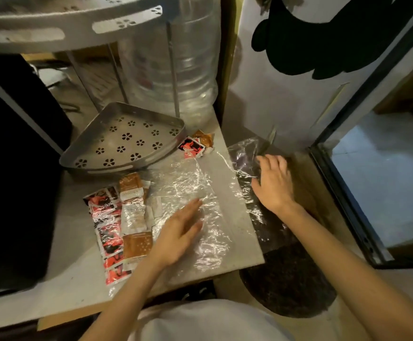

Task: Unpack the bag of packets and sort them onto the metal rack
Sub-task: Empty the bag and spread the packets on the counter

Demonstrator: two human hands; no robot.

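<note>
A clear plastic bag (207,183) lies flattened across the grey counter (72,274), its right end hanging past the edge. My left hand (178,232) rests flat on the bag, fingers apart. My right hand (274,183) presses on the bag's right end, fingers spread; I cannot see whether it pinches the plastic. Red and brown packets (119,225) lie in a row at the bag's left end, partly under the plastic. A small pile of packets (195,143) sits beside the metal rack's lower shelf (124,141), which holds nothing. The rack's upper shelf (72,25) is overhead.
A large clear water bottle (176,62) stands behind the rack. A black appliance (11,168) fills the left side. A white panel with a black shape (286,82) rises on the right. A dark round mat (289,284) lies on the floor below the counter edge.
</note>
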